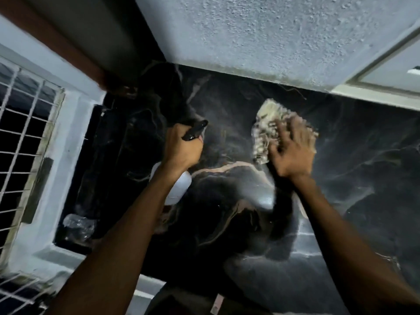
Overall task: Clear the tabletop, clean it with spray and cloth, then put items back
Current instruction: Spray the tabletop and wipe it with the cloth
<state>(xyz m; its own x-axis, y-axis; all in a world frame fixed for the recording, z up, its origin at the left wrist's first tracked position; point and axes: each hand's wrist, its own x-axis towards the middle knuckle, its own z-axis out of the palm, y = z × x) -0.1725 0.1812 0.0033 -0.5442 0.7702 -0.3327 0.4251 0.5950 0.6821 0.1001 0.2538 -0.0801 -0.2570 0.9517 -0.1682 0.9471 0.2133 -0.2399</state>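
Basically the left hand is wrapped around the neck of the spray bottle, black nozzle pointing out over the dark marbled tabletop, which I'd guess keeps it ready for another squirt. Meanwhile the right hand lies flat with fingers spread on the pale fluffy cloth, pressing it onto the top near the back wall, probably mid-wipe since it's blurry. No brand or writing readable anywhere; some crinkled clear plastic sits at the left edge by the barred window.
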